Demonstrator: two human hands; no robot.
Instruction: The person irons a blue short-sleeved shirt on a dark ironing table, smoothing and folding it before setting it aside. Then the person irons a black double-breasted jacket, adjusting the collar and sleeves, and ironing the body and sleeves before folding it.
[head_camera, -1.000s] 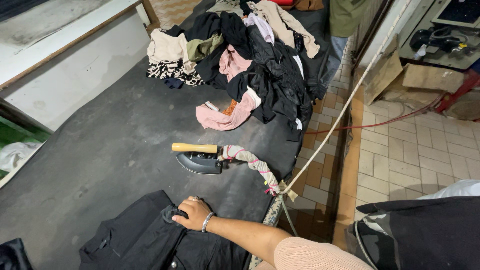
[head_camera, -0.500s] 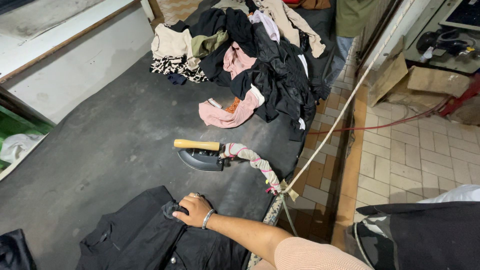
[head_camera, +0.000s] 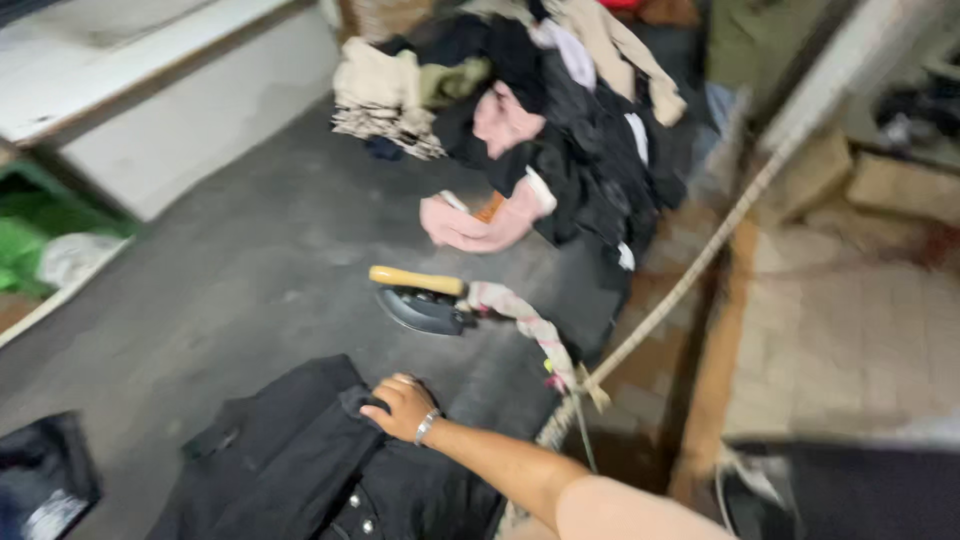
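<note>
My right hand (head_camera: 402, 406), fingers curled and pressing down rather than pinching, rests on a black garment (head_camera: 300, 460) spread at the near edge of a wide counter (head_camera: 230, 280) padded with worn, dark grey cloth. My left hand is out of view. At 12 o'clock from the hand, a little way off, an iron (head_camera: 420, 300) with a yellow wooden handle sits flat on the padding, its cloth-wrapped cord (head_camera: 525, 330) trailing toward 3 o'clock and over the edge. Farther off at 12 to 1 o'clock, a pile of clothes (head_camera: 560, 130), black, pink and beige, heaps across the far end. A rope (head_camera: 690, 280) slants along the counter's right edge. At 3 o'clock the floor (head_camera: 850, 330) is pale tile. At 10 o'clock a white ledge (head_camera: 130, 70) runs beside the counter, with something green (head_camera: 30, 240) below it.
</note>
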